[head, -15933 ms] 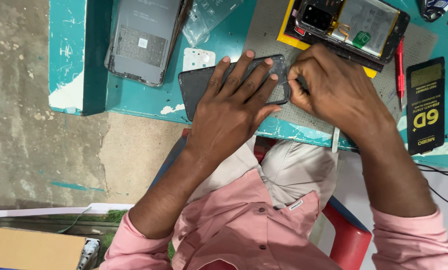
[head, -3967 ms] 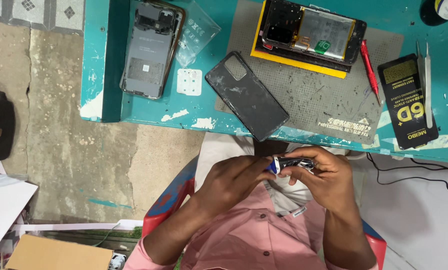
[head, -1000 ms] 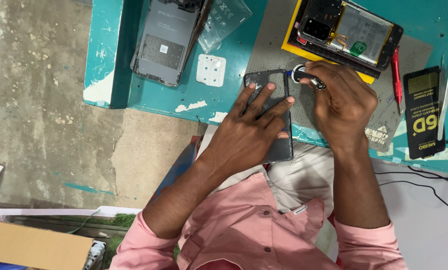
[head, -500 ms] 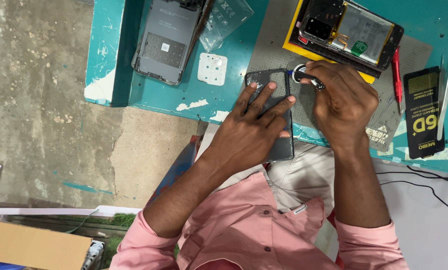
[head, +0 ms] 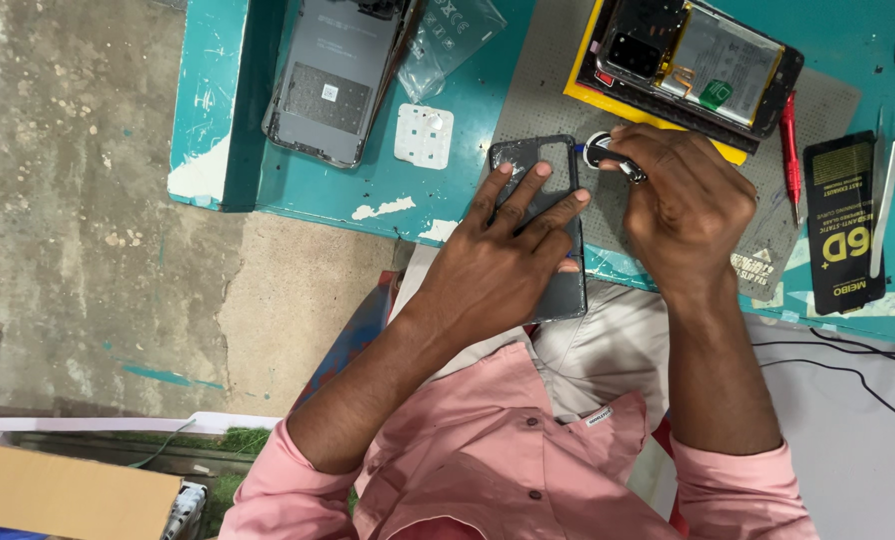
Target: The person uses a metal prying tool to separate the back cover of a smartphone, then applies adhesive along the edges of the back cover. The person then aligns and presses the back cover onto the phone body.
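Note:
My left hand point(head: 503, 262) lies flat with spread fingers on a dark phone back cover point(head: 538, 165), pressing it onto the grey work mat point(head: 538, 95) at the teal table's near edge. My right hand point(head: 690, 210) sits just right of the cover, fingers closed around a small roll of tape point(head: 600, 150) with a white core, held against the cover's upper right edge. An opened phone point(head: 703, 62), battery and board exposed, rests on a yellow pad beyond my right hand.
A grey phone frame point(head: 333, 80) lies at the table's left end beside a clear plastic bag point(head: 448, 35) and a white square pad point(head: 425, 135). A red pen point(head: 791, 150), a black flat package point(head: 846, 235) and tweezers point(head: 886, 190) lie right. Concrete floor at left.
Over the last second both hands stay in place on the cover. Four seconds ago the hands were in my lap with the tape and the cover lay alone on the mat.

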`<move>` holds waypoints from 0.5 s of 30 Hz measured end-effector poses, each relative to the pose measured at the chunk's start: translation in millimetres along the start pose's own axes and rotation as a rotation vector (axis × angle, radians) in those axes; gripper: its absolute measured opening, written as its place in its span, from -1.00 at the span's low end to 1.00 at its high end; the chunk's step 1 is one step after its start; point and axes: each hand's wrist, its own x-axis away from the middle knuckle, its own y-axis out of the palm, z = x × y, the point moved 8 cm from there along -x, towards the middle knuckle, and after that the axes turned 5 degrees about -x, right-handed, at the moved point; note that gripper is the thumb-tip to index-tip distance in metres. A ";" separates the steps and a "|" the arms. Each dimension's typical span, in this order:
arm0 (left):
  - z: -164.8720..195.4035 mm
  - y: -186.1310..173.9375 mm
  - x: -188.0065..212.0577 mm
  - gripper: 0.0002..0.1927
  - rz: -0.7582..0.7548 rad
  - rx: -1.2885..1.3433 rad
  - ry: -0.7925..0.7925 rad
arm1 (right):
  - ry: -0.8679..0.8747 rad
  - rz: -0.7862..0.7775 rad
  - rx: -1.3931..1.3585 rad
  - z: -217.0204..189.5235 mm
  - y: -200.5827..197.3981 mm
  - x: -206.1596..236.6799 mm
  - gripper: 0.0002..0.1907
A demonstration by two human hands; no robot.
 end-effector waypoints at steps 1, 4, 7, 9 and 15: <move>-0.6 1.4 0.2 -0.66 -0.011 0.003 -0.005 | -0.004 -0.003 0.007 0.0 0.0 0.8 -0.64; -1.0 4.3 0.7 -0.65 -0.027 0.007 -0.010 | -0.014 -0.012 0.030 0.5 -0.3 3.5 -0.63; -0.9 4.4 0.7 -0.65 -0.015 0.002 -0.004 | -0.023 -0.015 0.048 2.4 0.4 4.6 -0.62; -1.2 5.3 0.7 -0.65 -0.023 0.005 -0.005 | -0.018 -0.018 0.053 3.0 0.6 5.6 -0.59; 0.7 2.2 -2.1 -0.68 0.008 0.012 0.026 | -0.031 -0.028 0.072 1.0 -0.4 5.1 -0.64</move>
